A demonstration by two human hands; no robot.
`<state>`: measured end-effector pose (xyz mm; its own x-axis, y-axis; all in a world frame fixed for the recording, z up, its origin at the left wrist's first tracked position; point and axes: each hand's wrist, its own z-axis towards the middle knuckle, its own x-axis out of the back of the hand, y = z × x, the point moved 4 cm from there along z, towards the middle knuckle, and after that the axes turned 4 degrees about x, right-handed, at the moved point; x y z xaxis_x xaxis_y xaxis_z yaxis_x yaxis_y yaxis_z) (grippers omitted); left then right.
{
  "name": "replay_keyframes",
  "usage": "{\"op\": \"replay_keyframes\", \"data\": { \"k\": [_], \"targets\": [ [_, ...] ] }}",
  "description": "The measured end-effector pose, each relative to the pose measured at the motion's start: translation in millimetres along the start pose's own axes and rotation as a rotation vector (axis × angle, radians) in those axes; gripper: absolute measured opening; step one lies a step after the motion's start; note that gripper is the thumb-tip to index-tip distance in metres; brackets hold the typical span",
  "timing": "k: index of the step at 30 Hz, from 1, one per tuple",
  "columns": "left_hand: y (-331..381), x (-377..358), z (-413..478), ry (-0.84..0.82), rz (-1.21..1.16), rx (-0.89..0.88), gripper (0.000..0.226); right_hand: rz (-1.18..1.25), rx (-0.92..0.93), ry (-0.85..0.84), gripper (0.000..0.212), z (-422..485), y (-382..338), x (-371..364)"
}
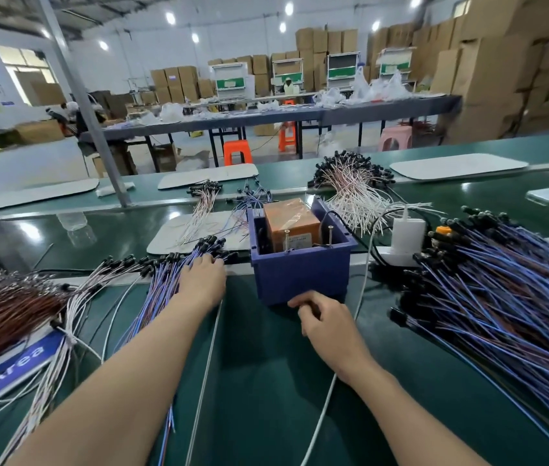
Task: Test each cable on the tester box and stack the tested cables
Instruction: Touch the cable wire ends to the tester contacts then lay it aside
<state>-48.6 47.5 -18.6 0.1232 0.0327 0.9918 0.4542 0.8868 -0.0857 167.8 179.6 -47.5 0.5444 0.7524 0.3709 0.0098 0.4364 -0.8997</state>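
Both hands are working low: left hand point(203, 280) is lying flat on blue cables point(179, 267), so it should be squaring their ends, while right hand point(325, 317), loosely curled at the tester box point(300, 264), is pinching something unclear.

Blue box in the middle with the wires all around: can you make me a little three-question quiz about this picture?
1. True or false: the left hand rests on a bundle of blue cables.
2. What sits inside the blue box? A) an orange block B) a cup C) a phone
3. Fill in: the right hand is curled just in front of the blue ____.

Key: 1 true. 2 A, the orange block. 3 box.
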Motion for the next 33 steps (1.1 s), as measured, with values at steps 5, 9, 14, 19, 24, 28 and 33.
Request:
{"op": "replay_keyframes", "data": {
  "k": [5, 9, 14, 19, 24, 28, 33],
  "targets": [
    [4.6, 1.1, 10.3, 0.033, 0.100, 0.079, 0.036, 0.043, -0.014, 0.003, 0.030, 0.6, 2.2, -0.5],
    [1.1, -2.3, 14.9, 0.037, 0.075, 0.121, 0.039, 0.058, -0.019, -0.002, 0.031, 1.4, 2.8, -0.9],
    [-2.8, -1.2, 15.1, 0.009, 0.089, 0.090, 0.037, 0.076, -0.031, -0.006, 0.030, 1.2, 2.8, -0.7],
    [-8.6, 0.9, 5.6, 0.122, -0.221, 0.076, 0.023, 0.077, -0.029, -0.005, 0.031, 0.6, 1.5, 0.1],
    [-27.2, 57.6, 3.2, 0.267, -0.872, 0.144, 0.020, 0.091, -0.033, 0.000, 0.035, -0.7, 0.0, 0.5],
    [-32.9, 114.3, 4.5, 0.335, -0.955, 0.036, 0.025, 0.074, -0.042, 0.015, 0.037, -2.7, -3.1, 2.3],
    [-25.2, 106.4, -7.0, 0.140, -0.718, -0.080, 0.016, 0.056, -0.043, 0.051, 0.036, -6.5, -6.1, 5.3]
  ]
}}
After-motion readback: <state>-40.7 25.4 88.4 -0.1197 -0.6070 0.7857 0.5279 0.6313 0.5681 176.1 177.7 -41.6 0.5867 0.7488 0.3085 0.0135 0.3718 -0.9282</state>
